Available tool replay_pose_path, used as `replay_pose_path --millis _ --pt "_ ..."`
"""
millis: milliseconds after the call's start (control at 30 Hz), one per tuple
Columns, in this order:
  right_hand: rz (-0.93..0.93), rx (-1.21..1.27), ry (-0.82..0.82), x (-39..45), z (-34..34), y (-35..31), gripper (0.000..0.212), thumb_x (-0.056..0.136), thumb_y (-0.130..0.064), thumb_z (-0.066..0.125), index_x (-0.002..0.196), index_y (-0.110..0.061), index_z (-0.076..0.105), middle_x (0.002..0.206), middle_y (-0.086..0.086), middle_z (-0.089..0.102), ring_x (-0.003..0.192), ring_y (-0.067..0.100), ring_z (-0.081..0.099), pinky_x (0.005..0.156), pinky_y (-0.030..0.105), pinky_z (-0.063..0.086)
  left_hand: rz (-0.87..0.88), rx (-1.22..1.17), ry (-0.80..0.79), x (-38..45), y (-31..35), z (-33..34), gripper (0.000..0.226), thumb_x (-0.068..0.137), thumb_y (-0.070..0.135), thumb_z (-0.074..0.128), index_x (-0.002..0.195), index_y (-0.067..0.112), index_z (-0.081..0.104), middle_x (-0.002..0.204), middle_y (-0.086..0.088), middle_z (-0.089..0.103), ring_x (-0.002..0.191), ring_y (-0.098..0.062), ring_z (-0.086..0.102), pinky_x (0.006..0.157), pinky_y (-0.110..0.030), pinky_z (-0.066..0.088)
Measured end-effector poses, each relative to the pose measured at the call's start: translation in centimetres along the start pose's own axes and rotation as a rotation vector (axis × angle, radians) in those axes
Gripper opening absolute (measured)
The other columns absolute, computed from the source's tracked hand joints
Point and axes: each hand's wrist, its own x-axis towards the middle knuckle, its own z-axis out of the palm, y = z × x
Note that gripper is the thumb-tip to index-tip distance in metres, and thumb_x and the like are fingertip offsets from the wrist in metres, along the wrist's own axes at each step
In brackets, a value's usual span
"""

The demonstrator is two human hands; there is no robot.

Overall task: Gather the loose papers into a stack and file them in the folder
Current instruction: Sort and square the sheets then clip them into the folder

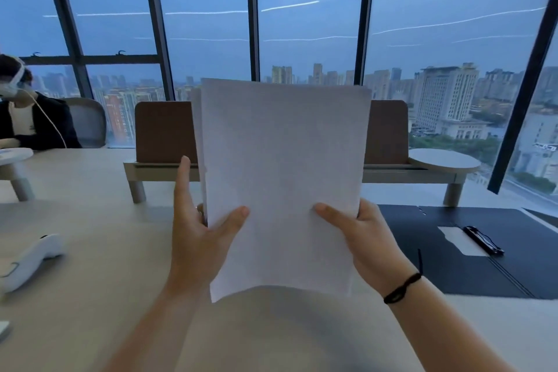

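Observation:
A stack of white papers [283,166] stands upright above the pale table, held between both hands. My left hand [199,238] grips its lower left edge, thumb across the front and index finger pointing up along the side. My right hand [362,238], with a black band at the wrist, grips the lower right edge with the thumb on the front. One sheet sticks out slightly at the left edge. The dark folder [453,254] lies open flat on the table to the right, with a black clip [483,239] and a white label inside.
A white handheld device [33,260] lies on the table at the left. Behind the papers stands a low shelf with brown panels [164,133] and a round tray [444,160]. A person in a mask [27,118] sits at the far left. Tall windows fill the background.

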Motion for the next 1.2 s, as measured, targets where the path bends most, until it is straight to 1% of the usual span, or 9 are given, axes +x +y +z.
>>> replay_pose_path --millis 167,267,367,633,833,967,1033,1100,1200 --pt "0.123 -0.01 0.001 -3.1 -1.4 5.5 0.025 0.081 -0.021 0.081 0.104 -0.013 0.078 0.104 0.008 0.081 0.098 0.03 0.077 0.092 0.05 0.06 -0.408 -0.183 -0.18 -2.9 -3.8 -0.2 0.033 0.076 0.017 0.077 0.108 0.018 0.073 0.108 -0.011 0.077 0.099 -0.031 0.074 0.083 -0.045 0.059" --pt "0.248 -0.045 -0.05 -4.8 -1.6 8.7 0.042 0.074 -0.036 0.087 0.111 -0.02 0.077 0.112 0.003 0.08 0.107 0.024 0.075 0.104 0.051 0.053 -0.639 -0.188 -0.29 -5.1 -6.2 -0.3 0.049 0.066 0.043 0.081 0.105 0.015 0.076 0.11 -0.009 0.077 0.106 -0.028 0.072 0.095 -0.046 0.052" --pt "0.238 -0.087 -0.061 -4.3 -2.0 9.0 0.024 0.09 -0.022 0.074 0.113 -0.02 0.075 0.111 -0.001 0.081 0.107 0.019 0.075 0.104 0.046 0.054 -0.543 -0.016 -0.286 -4.7 -6.8 -0.5 0.062 0.056 0.063 0.083 0.104 0.025 0.077 0.109 0.003 0.078 0.105 -0.017 0.072 0.101 -0.045 0.05" --pt "0.295 -0.095 -0.089 -4.3 -2.4 10.3 0.023 0.093 -0.016 0.07 0.116 -0.016 0.073 0.11 0.0 0.081 0.105 0.02 0.075 0.103 0.044 0.054 -0.553 0.168 -0.4 -4.9 -8.1 -1.0 0.016 0.09 0.034 0.068 0.105 0.031 0.074 0.105 0.016 0.077 0.101 -0.002 0.071 0.102 -0.037 0.05" --pt "0.257 -0.221 -0.137 -4.6 -2.4 10.2 0.014 0.098 -0.026 0.063 0.111 -0.031 0.069 0.102 -0.022 0.079 0.097 -0.003 0.073 0.085 0.016 0.055 -0.547 0.166 -0.384 -5.0 -7.9 -0.6 0.013 0.091 0.035 0.066 0.102 0.037 0.072 0.105 0.022 0.076 0.099 0.005 0.069 0.097 -0.027 0.049" --pt "0.225 -0.308 -0.03 -3.9 -3.5 9.5 0.05 0.087 -0.052 0.07 0.113 -0.009 0.072 0.104 0.009 0.08 0.099 0.025 0.076 0.096 0.048 0.058 -0.602 0.061 -0.378 -4.9 -7.2 0.7 0.013 0.091 0.027 0.066 0.103 0.03 0.071 0.101 0.015 0.078 0.096 -0.003 0.072 0.087 -0.028 0.053" --pt "0.196 -0.33 -0.011 -3.4 -5.1 8.4 0.048 0.093 -0.045 0.067 0.101 0.002 0.072 0.094 0.027 0.076 0.084 0.041 0.075 0.078 0.054 0.062 -0.677 -0.041 -0.391 -4.6 -6.7 2.1 0.018 0.091 0.024 0.066 0.107 0.02 0.073 0.098 0.002 0.08 0.088 -0.019 0.076 0.069 -0.038 0.058" --pt "0.176 -0.336 -0.043 -2.7 -7.4 7.1 0.041 0.1 -0.032 0.06 0.09 0.007 0.069 0.071 0.028 0.068 0.058 0.039 0.065 0.047 0.041 0.054 -0.732 -0.108 -0.456 -4.1 -6.0 4.2 0.023 0.09 0.023 0.066 0.11 0.014 0.071 0.092 -0.004 0.079 0.074 -0.024 0.075 0.053 -0.039 0.057" --pt "0.221 -0.363 -0.028 -2.1 -11.5 5.4 0.035 0.103 -0.029 0.057 0.092 0.004 0.066 0.063 0.018 0.064 0.042 0.029 0.057 0.037 0.029 0.039 -0.784 -0.172 -0.586 -3.3 -5.2 8.3 0.028 0.09 0.025 0.064 0.115 0.014 0.069 0.092 -0.005 0.078 0.068 -0.022 0.072 0.042 -0.031 0.051"
